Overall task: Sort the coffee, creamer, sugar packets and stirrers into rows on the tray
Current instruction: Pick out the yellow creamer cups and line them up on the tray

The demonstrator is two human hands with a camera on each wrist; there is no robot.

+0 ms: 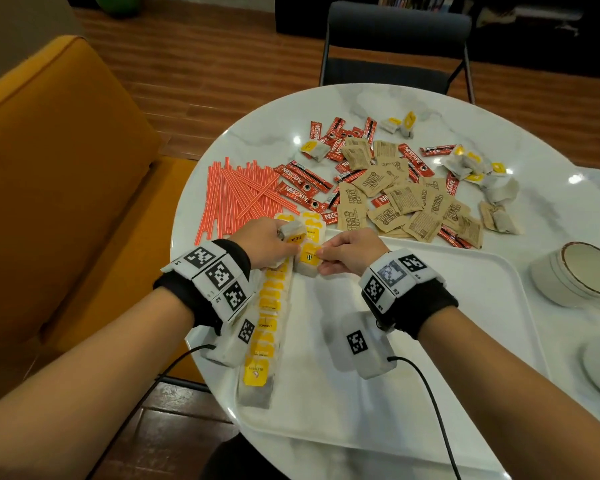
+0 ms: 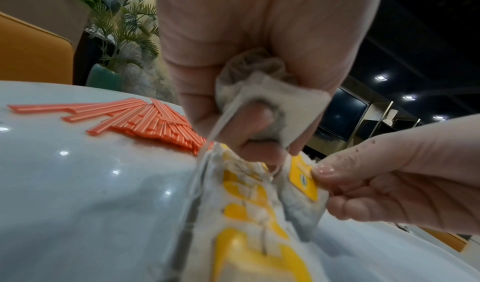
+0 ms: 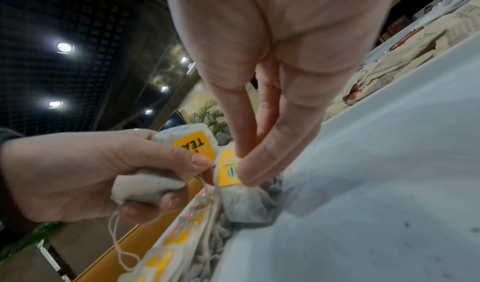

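The white rectangular plastic tray lies on the round white marble-patterned table in front of us, with a row of white tea bags with yellow tags running along its left edge. At the far end of that row, our left hand grips one white tea bag with a yellow "TEA" tag, fingers curled round it and its string hanging loose below. Just beside it, our right hand pinches the yellow tag of another white tea bag between thumb and fingertips; the bag touches the tray.

Beyond the tray lie the orange-and-white striped stirrers at the left, then red Nescafé coffee sticks mixed with brown paper sugar packets, and loose yellow-tagged tea bags at the far right. A white ceramic bowl with a gold rim stands right of the tray.
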